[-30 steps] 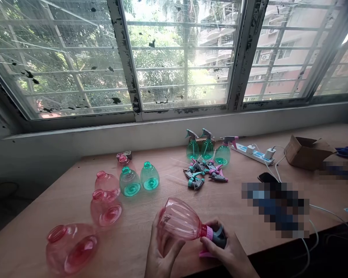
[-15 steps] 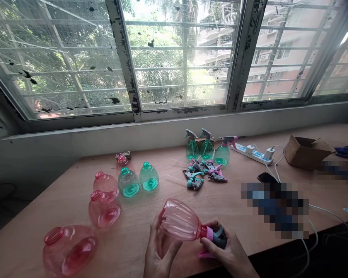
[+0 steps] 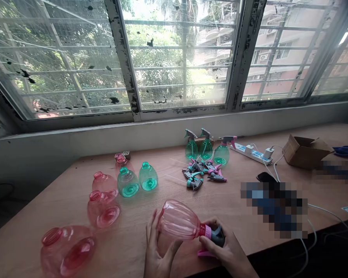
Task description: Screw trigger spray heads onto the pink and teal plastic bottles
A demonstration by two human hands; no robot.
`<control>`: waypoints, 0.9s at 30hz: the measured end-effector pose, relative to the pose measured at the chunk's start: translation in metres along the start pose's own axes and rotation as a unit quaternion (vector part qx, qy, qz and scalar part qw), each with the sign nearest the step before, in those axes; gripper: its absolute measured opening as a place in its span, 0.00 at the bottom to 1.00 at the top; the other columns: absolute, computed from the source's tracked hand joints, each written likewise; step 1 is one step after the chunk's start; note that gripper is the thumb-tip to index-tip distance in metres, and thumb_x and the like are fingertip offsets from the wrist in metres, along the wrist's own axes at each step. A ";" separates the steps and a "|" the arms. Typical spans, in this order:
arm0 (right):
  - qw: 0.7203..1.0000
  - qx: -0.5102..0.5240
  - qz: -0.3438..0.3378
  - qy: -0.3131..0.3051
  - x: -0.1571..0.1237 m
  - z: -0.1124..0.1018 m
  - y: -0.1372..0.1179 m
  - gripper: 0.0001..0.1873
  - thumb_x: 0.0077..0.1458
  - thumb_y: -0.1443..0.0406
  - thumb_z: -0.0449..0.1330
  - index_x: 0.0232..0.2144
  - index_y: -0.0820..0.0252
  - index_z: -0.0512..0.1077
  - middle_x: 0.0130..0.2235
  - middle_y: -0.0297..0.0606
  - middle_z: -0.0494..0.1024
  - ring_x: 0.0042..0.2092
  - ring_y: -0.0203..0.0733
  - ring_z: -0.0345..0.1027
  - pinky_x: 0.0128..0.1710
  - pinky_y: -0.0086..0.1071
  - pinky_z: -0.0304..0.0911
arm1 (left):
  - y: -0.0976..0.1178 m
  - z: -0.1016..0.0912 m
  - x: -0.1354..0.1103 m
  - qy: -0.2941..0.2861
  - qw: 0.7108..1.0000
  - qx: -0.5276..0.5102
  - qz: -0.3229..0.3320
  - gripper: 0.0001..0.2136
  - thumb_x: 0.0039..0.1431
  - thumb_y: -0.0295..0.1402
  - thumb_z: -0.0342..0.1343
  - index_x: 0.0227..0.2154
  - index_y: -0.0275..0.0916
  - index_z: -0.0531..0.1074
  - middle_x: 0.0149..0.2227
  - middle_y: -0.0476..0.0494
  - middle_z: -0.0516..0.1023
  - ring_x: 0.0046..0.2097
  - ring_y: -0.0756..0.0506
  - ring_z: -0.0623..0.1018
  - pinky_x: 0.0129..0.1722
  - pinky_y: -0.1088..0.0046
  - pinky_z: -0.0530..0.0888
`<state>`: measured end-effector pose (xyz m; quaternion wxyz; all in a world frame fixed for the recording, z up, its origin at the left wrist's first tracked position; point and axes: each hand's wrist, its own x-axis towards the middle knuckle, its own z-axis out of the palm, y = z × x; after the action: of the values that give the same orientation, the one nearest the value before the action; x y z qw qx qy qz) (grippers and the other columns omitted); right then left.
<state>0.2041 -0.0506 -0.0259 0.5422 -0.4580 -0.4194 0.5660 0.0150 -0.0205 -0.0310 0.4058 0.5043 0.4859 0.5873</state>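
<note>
Pink bottle [image 3: 180, 221] held nearly horizontal over the table [image 3: 133, 220], neck toward the right.
The left hand [image 3: 160, 245], loosely spread, cups the base; the right hand [image 3: 222, 243] closes around the spray head [image 3: 217, 236], beside the front edge. Tabletop separates the bottle from loose spray heads [image 3: 194, 180]; windows [image 3: 179, 69] stand behind.

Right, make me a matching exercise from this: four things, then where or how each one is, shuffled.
Things
1. Box
2. Loose spray heads
3. Pink bottle with a spray head
4. Power strip

Where or how
A. White, with plugs in it
B. Tilted, between the left hand and the right hand
C. Brown, open at the top
D. Heaped together on the table

Pairs: 1-C, 2-D, 3-B, 4-A
</note>
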 end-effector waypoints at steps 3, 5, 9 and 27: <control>1.000 0.015 -0.006 0.004 0.001 0.000 0.001 0.21 0.48 0.53 0.72 0.37 0.60 0.73 0.30 0.32 0.73 0.31 0.38 0.68 0.32 0.36 0.77 | -0.006 -0.002 0.000 -0.010 1.000 -0.001 0.024 0.30 0.52 0.42 0.66 0.58 0.48 0.67 0.66 0.43 0.63 0.67 0.35 0.61 0.69 0.56 0.54; 1.000 0.011 -0.007 -0.003 0.001 -0.001 0.002 0.21 0.48 0.53 0.72 0.37 0.60 0.73 0.31 0.32 0.74 0.32 0.38 0.68 0.32 0.35 0.76 | -0.009 -0.001 -0.002 -0.015 0.999 -0.027 0.007 0.31 0.54 0.42 0.64 0.60 0.47 0.64 0.65 0.41 0.65 0.65 0.36 0.65 0.67 0.56 0.58; 1.000 -0.007 -0.010 -0.017 0.001 -0.003 0.002 0.20 0.49 0.53 0.71 0.37 0.60 0.73 0.32 0.33 0.73 0.33 0.39 0.68 0.33 0.35 0.76 | -0.002 0.001 -0.006 -0.032 0.999 -0.030 -0.025 0.39 0.47 0.43 0.69 0.62 0.45 0.59 0.64 0.38 0.67 0.66 0.34 0.64 0.67 0.54 0.57; 1.000 0.000 0.017 0.016 0.028 0.011 0.000 0.24 0.45 0.50 0.71 0.35 0.59 0.71 0.25 0.33 0.78 0.27 0.42 0.74 0.27 0.32 0.70 | 0.010 -0.001 0.022 0.043 0.998 -0.001 -0.046 0.27 0.56 0.50 0.60 0.55 0.42 0.68 0.63 0.37 0.65 0.65 0.36 0.66 0.62 0.57 0.67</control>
<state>0.1936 -0.0225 -0.0254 0.5392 -0.4736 -0.4029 0.5681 0.0109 -0.0013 -0.0171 0.4114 0.4553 0.5252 0.5896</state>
